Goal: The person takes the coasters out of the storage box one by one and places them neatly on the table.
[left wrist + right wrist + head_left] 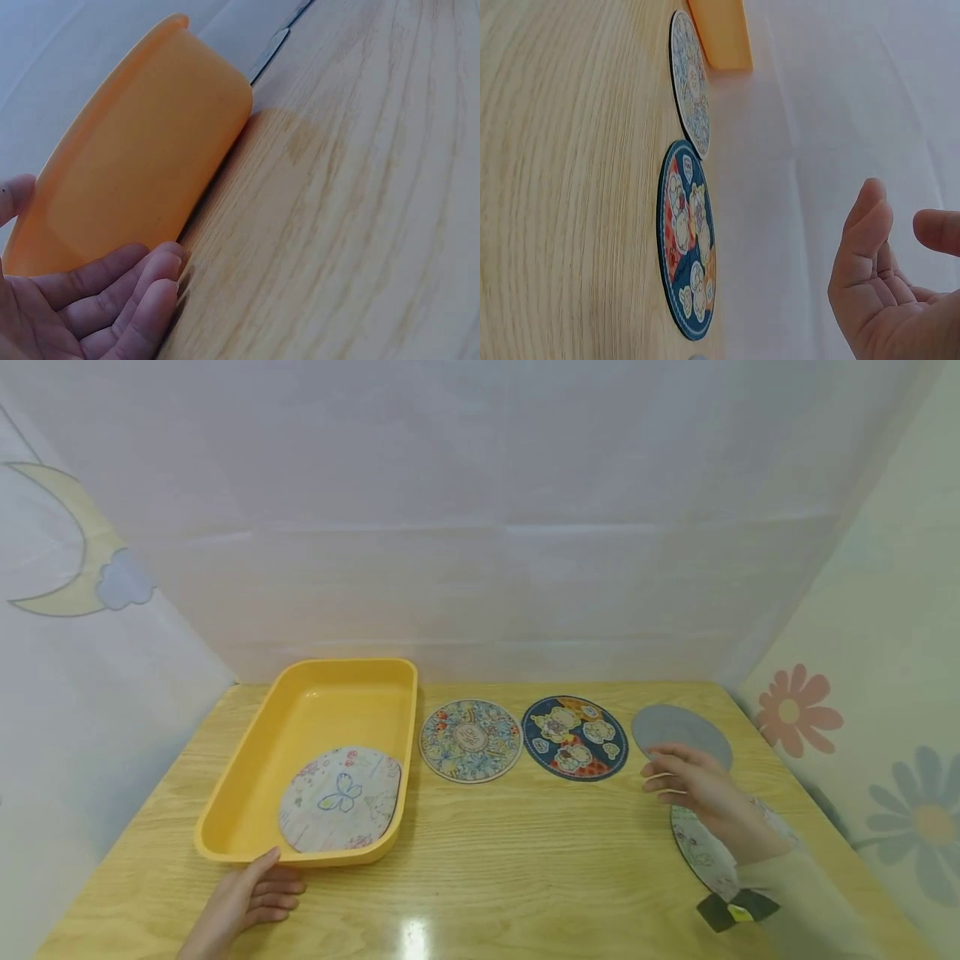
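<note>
The yellow tray is set on the left side of the wooden table, with its long sides run from near to far and its near end slanted a bit to the left. In its near right corner a round butterfly mat is seen, picture side up. The near rim is touched by the thumb of the left hand; its other fingers are bent a little by the outside wall, and it cannot be told if the tray is gripped. The right hand is held in the air near the round grey mat, fingers loosely bent, thumb apart, nothing held. Under that arm another patterned mat is partly hidden. Between tray and grey mat, a flowery mat and a dark blue mat are laid side by side.
</note>
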`<action>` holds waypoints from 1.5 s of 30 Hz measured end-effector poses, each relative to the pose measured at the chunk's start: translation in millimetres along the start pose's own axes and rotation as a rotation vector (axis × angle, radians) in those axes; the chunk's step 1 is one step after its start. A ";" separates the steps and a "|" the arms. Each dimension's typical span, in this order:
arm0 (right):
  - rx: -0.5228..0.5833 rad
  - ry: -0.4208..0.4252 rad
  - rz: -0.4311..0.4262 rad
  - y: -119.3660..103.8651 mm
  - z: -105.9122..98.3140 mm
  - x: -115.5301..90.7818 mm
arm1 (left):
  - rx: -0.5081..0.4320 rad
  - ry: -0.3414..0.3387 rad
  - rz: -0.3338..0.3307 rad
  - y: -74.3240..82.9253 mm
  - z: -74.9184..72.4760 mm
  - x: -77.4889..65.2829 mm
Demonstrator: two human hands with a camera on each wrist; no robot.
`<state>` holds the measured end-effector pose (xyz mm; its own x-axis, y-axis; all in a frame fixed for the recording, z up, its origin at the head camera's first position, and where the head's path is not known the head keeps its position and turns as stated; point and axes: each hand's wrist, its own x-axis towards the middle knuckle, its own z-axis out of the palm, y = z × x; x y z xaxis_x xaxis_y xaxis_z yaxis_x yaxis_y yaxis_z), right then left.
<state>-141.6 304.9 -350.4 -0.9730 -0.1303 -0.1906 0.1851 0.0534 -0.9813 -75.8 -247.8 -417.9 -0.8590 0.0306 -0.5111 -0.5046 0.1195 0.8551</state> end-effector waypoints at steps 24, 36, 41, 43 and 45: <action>-0.146 -0.073 0.003 -12.7 36.8 11.1 | -0.010 0.022 -0.008 -0.9 4.2 2.2; -0.145 -0.110 -0.015 -12.4 58.4 19.5 | -0.013 0.019 0.003 -0.9 2.6 1.2; -0.145 -0.138 -0.025 -11.0 69.3 24.5 | -0.013 0.016 -0.003 -0.6 0.9 1.0; -0.160 -0.149 -0.030 -10.9 72.3 25.9 | -0.012 0.026 -0.011 -0.5 1.1 1.0; -0.174 -0.163 -0.036 -11.2 74.9 26.9 | -0.010 0.031 -0.015 -0.6 1.2 0.5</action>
<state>-159.5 226.6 -346.6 -0.9407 -0.2924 -0.1718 0.1108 0.2138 -0.9706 -75.8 -246.6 -418.9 -0.8536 -0.0021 -0.5209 -0.5179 0.1101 0.8483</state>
